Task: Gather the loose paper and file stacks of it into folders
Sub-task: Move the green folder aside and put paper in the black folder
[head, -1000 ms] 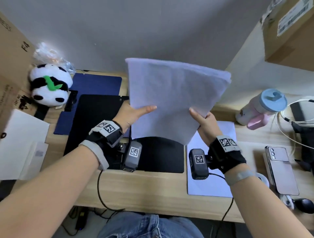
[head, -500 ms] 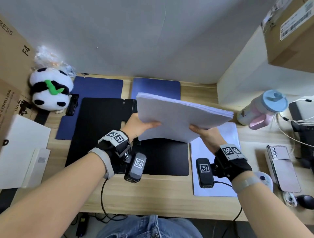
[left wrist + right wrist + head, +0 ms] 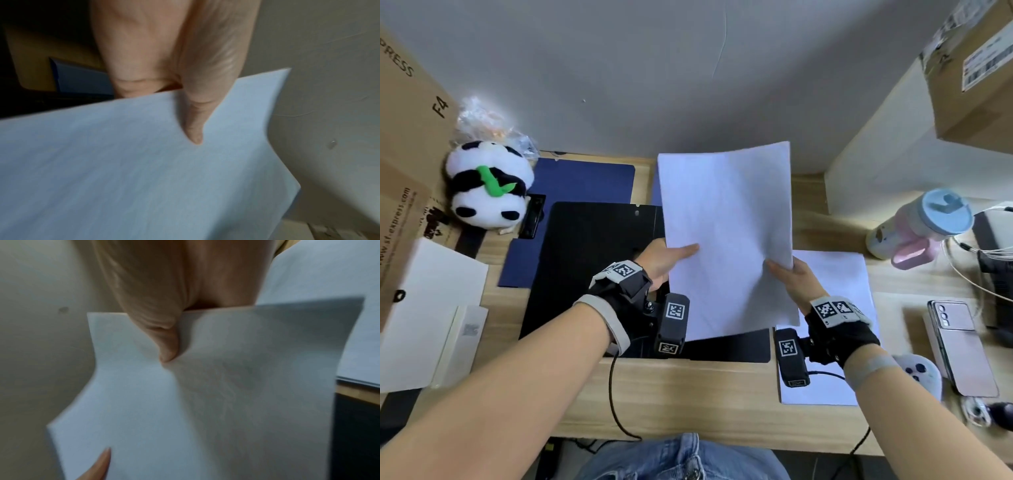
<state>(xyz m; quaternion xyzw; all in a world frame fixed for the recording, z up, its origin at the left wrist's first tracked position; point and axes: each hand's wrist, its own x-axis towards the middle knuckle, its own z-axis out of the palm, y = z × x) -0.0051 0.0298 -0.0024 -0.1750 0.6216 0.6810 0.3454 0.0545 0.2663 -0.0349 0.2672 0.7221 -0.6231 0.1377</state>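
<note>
— Where are your hands right now?

— Your left hand (image 3: 664, 262) pinches the left edge of the paper stack (image 3: 729, 236), thumb flat on the top sheet and the other fingers hidden beneath it. The left wrist view shows that thumb (image 3: 195, 123) lying across the sheet (image 3: 144, 170). Your right hand (image 3: 796, 279) pinches the right edge lower down; the right wrist view shows its thumb (image 3: 167, 344) pressed into the paper (image 3: 195, 402), which buckles a little around it.

— And which way does the stack run?

— Its long axis points away from you, toward the wall, with the short edges near and far. It tilts slightly, the far end leaning right. The stack sits between your two hands, held above the desk (image 3: 688, 394) and not lying on it.

— What is under it?

— The open black folder (image 3: 592, 267) lies directly below, partly covered by the stack. Another white sheet (image 3: 839, 274) rests flat on the desk under your right hand. A blue folder (image 3: 575, 192) lies further back on the left, beside the panda toy (image 3: 489, 185).
</note>
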